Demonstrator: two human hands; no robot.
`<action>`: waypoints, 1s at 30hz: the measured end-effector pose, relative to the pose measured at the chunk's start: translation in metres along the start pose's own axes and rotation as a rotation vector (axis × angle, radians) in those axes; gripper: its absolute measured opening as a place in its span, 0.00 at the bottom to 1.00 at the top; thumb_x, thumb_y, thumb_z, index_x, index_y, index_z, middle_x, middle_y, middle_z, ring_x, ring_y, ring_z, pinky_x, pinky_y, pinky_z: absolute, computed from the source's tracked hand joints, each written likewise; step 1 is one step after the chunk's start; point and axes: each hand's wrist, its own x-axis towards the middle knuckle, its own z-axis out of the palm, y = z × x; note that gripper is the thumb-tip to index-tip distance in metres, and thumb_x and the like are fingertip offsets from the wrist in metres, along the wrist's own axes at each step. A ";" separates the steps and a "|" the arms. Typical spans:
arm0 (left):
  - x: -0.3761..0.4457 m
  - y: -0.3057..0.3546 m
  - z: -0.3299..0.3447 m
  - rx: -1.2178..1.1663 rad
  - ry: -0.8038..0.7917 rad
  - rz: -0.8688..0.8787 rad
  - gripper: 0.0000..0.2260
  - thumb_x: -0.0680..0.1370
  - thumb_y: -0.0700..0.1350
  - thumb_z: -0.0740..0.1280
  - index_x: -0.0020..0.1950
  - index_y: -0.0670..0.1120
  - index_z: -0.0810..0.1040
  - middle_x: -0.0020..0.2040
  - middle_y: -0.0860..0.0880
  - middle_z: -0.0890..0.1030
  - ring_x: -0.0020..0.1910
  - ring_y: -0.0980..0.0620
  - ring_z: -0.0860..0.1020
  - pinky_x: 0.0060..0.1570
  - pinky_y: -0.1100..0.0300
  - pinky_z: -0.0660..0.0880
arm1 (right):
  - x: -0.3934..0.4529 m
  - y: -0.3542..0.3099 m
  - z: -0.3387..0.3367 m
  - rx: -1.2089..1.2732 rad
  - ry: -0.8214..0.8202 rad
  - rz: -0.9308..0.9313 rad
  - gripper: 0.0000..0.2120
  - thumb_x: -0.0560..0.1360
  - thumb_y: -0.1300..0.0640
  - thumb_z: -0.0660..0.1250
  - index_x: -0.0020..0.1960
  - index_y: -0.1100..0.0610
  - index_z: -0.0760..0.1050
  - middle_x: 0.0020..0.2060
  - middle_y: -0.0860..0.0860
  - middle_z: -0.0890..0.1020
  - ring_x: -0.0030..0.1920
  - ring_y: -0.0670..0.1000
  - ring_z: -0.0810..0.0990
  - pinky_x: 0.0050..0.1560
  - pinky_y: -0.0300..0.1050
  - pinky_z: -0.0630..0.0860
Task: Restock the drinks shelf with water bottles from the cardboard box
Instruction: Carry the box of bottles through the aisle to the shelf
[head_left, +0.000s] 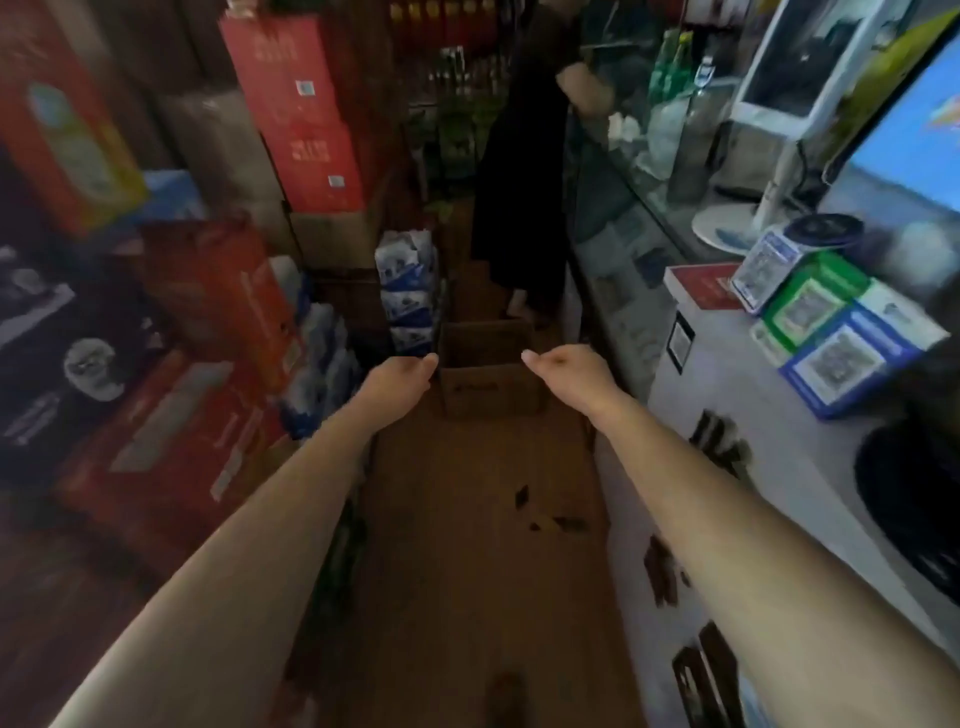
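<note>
An open brown cardboard box (488, 387) stands on the floor of a narrow aisle, straight ahead; its inside is too dark to make out. Both my arms stretch out towards it. My left hand (400, 375) hovers at the box's left edge and my right hand (563, 366) at its right edge. Each thumb points inward, the fingers loosely curled, and neither hand holds anything. Shrink-wrapped packs of water bottles (408, 291) are stacked just left of and behind the box. The view is blurred.
More wrapped bottle packs (322, 364) and red cartons (218, 291) crowd the left side. A white counter (727, 364) with QR-code stands and a monitor runs along the right. A person in black (519, 208) stands beyond the box, before dim bottle shelves (452, 78).
</note>
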 end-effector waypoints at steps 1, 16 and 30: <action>0.027 0.007 -0.007 0.017 -0.007 0.012 0.18 0.81 0.59 0.53 0.48 0.50 0.76 0.56 0.42 0.79 0.56 0.42 0.77 0.63 0.47 0.72 | 0.027 -0.004 -0.001 0.008 0.003 0.013 0.28 0.78 0.42 0.61 0.57 0.69 0.77 0.53 0.63 0.81 0.55 0.60 0.79 0.53 0.47 0.74; 0.415 0.037 -0.037 0.015 -0.067 -0.075 0.21 0.82 0.58 0.52 0.58 0.44 0.77 0.51 0.46 0.80 0.50 0.49 0.78 0.53 0.56 0.72 | 0.426 0.018 0.015 -0.057 -0.015 0.158 0.25 0.78 0.43 0.61 0.56 0.66 0.79 0.51 0.61 0.82 0.51 0.59 0.80 0.52 0.49 0.74; 0.735 0.040 -0.021 0.056 -0.147 -0.185 0.22 0.83 0.55 0.50 0.63 0.41 0.74 0.63 0.41 0.76 0.63 0.42 0.73 0.58 0.55 0.67 | 0.756 0.089 0.062 0.012 -0.043 0.408 0.27 0.78 0.40 0.58 0.69 0.56 0.69 0.61 0.54 0.77 0.59 0.54 0.76 0.49 0.42 0.68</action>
